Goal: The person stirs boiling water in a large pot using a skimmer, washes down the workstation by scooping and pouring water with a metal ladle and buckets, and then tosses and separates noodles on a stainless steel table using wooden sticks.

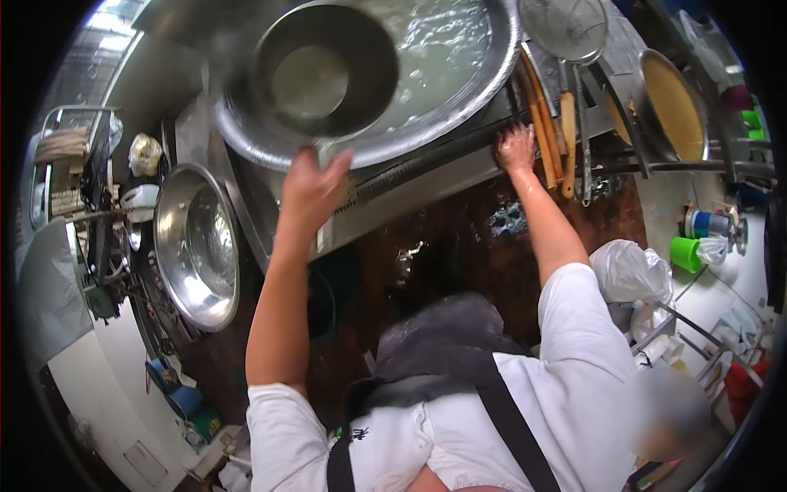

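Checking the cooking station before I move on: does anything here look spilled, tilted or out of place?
The floor below the stove looks wet and shiny. The left hand holds a metal bowl tilted over the big pan of bubbling water. The right hand rests on the stove edge. Nothing looks damaged.

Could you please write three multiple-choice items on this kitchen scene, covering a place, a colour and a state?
1. Where does the right hand rest?
A. on the stove edge by the wooden handles
B. in the pan
C. on the apron

2. What colour is the cup at the right?
A. red
B. green
C. black

3. What is the left hand doing?
A. hanging free
B. gripping the metal bowl
C. holding a knife

Answers: 1 A, the palm lies beside the handles; 2 B, it is bright green; 3 B, the fingers meet the bowl's rim over the big pan.
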A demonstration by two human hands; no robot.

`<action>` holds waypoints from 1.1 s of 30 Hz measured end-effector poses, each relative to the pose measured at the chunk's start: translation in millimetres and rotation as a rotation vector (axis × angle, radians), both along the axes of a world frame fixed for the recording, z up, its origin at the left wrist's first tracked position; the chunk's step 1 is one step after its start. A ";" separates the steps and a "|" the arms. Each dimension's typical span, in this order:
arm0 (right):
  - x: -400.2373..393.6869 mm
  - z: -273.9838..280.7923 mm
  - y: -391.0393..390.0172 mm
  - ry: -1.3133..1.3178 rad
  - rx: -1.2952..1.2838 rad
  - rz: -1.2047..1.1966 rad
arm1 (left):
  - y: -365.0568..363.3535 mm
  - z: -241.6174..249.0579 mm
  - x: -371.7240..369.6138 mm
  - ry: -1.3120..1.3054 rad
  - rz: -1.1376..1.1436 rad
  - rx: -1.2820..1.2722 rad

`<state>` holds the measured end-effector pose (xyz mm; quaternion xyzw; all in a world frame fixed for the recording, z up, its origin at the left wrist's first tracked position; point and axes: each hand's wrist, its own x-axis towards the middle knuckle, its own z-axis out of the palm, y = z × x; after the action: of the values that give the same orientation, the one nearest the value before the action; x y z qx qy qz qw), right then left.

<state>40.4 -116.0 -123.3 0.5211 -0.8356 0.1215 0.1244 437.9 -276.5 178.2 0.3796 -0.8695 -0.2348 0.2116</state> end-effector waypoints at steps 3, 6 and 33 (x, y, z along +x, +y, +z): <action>134.1 31.3 -16.1 -0.182 0.309 -0.004 | 58.1 43.4 90.0 0.225 0.427 0.694; 308.1 76.6 -57.0 -0.580 0.466 0.245 | 89.4 17.7 182.2 0.354 0.609 0.834; 561.3 49.2 -116.9 -0.203 0.258 0.783 | 217.9 -440.0 516.5 -0.615 1.346 1.250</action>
<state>601.6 -233.0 -74.1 0.7959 -0.5909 0.1046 -0.0803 954.3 -58.6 -261.8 0.8868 -0.2058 -0.3749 -0.1749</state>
